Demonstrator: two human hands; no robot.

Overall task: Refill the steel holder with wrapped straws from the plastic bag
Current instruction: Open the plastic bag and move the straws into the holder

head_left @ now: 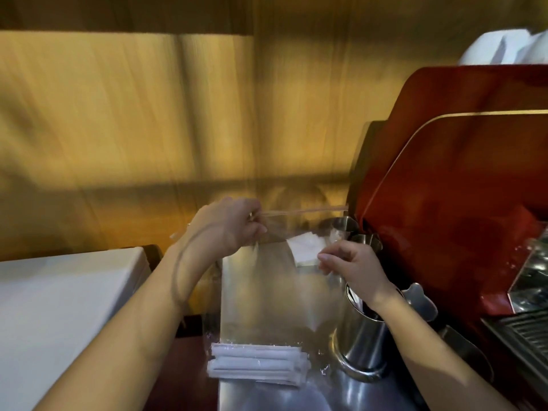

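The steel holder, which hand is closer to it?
Right. The right hand hovers just above the steel holder; the left hand grips the plastic bag farther left.

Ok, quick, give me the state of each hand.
Left hand: closed, pinching the top edge of the plastic bag.
Right hand: closed, pinching the bag's other top edge.

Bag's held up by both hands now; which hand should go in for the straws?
Right, probably. The right hand pinches the plastic bag directly above the steel holder, so its carry is short. The left hand grips the bag's top edge, away from the holder, and can keep it up. The straws lie at the bottom.
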